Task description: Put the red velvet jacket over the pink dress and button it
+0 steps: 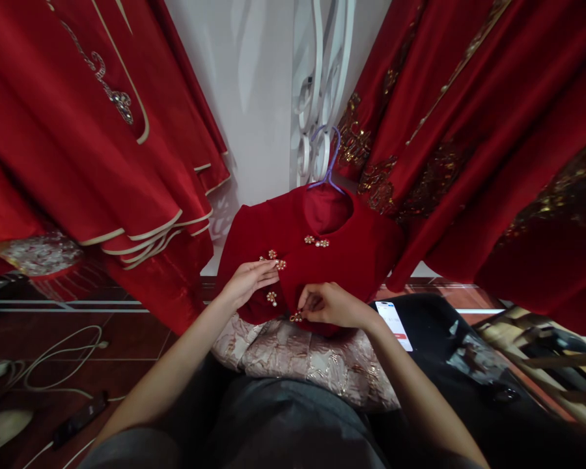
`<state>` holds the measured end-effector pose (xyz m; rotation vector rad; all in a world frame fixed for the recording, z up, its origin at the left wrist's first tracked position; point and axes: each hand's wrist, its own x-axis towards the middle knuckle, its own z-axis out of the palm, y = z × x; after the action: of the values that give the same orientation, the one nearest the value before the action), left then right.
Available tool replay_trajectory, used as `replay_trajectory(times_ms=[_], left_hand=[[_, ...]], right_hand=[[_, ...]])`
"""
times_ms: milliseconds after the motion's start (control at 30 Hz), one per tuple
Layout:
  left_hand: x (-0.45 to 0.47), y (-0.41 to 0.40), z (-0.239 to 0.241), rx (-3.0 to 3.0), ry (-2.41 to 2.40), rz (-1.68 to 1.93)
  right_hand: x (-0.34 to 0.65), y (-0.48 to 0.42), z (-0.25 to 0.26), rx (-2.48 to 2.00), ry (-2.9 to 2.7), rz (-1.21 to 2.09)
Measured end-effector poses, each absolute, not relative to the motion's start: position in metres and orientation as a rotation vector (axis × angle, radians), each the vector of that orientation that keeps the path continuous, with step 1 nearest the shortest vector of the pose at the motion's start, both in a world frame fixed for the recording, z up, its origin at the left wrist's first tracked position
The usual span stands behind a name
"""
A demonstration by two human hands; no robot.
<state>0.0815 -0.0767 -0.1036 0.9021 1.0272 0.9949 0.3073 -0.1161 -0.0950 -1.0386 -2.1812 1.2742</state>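
Note:
A red velvet jacket (351,251) on a purple hanger (328,170) lies over a pale brocade fabric (312,358) on my lap. Gold-and-pearl clasps (316,242) run down its front edge. My left hand (247,281) rests on the jacket's left panel, its fingers together, pinching the cloth beside a clasp (276,262). My right hand (329,305) is closed in a pinch on the lowest clasp (296,317) at the hem. Another clasp (272,298) sits between the two hands.
Long red embroidered gowns hang at the left (92,150) and right (473,143), close to the jacket. A phone with a lit screen (394,324) lies on dark cloth at my right. White cables (53,365) trail over the red-brown floor at left. A white wall (254,98) stands behind.

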Motion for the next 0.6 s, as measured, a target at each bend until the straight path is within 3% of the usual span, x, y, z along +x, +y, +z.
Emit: replay_trajectory(times_ms=[367,600], left_hand=[[0.095,-0.085,-0.1,0.952,1.172,1.103],[0.103,-0.09,-0.086,1.124,1.003,0.896]], right_hand=[[0.307,-0.119,-0.092,-1.026,-2.185,1.273],[0.321,-0.12,-0.08,-1.029,-2.24,1.3]])
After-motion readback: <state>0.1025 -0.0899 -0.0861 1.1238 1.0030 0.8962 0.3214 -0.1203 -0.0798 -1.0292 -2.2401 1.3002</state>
